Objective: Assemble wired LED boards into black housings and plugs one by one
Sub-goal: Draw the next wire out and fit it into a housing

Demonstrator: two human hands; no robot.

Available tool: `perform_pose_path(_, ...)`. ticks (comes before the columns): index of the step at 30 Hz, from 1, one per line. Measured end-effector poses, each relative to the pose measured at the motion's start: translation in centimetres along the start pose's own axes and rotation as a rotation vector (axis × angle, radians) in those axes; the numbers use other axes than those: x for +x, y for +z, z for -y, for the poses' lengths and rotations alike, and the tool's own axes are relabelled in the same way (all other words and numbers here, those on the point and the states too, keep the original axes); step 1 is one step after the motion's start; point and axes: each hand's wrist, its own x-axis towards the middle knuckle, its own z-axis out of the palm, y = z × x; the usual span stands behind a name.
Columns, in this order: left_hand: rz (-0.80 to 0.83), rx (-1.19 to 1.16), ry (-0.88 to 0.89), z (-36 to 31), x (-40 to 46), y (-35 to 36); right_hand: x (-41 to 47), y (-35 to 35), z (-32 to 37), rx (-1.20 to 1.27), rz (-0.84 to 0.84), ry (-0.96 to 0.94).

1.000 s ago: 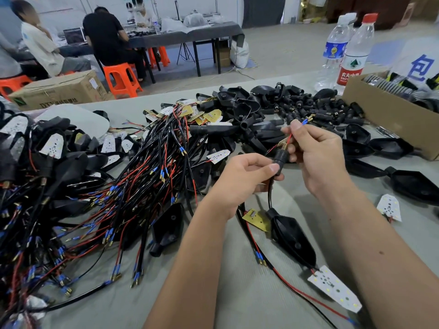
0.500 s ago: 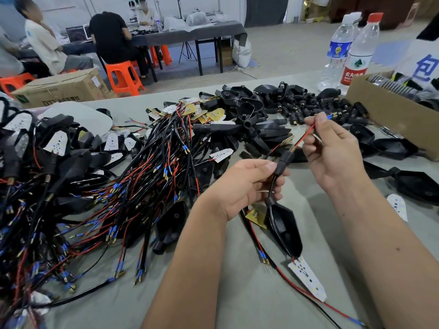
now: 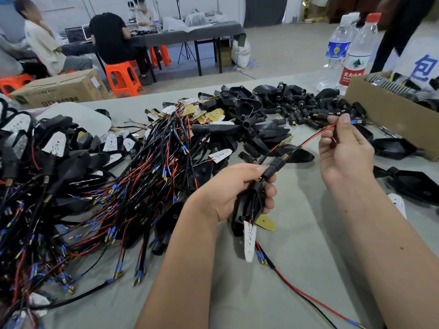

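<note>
- The left hand (image 3: 234, 191) is raised above the table with its fingers curled, gripping a black housing; thumb on top.
- The right hand (image 3: 344, 150) is held higher and to the right, palm turned inward, fingertips pinching a wire.
- Both forearms are bare.

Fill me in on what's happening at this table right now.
A person is putting together a wired LED light. The left hand grips a black housing with a black plug at its top, and a white LED board hangs below it. The right hand pinches the red and black wires coming out of the plug, drawn taut. Loose wires, housings and plugs are heaped on the grey table.
</note>
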Motion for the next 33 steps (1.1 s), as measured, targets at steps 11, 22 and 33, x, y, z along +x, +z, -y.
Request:
perform_pose_path(11, -0.155, -0.137, 0.042, -0.4, 0.5, -0.1, -2.5, 1.3, -2.9, -0.46, 0.589, 0.344)
perform_pose_path(22, -0.206, -0.026, 0.192, 0.3, 0.5, -2.3, -1.4, 0.9, -2.9, -0.334, 0.332, 0.153)
perform_pose_path(33, -0.039, 0.019, 0.348, 0.4, 0.2, -3.5, -2.1, 0.8, -1.9, -0.173, 0.621, 0.19)
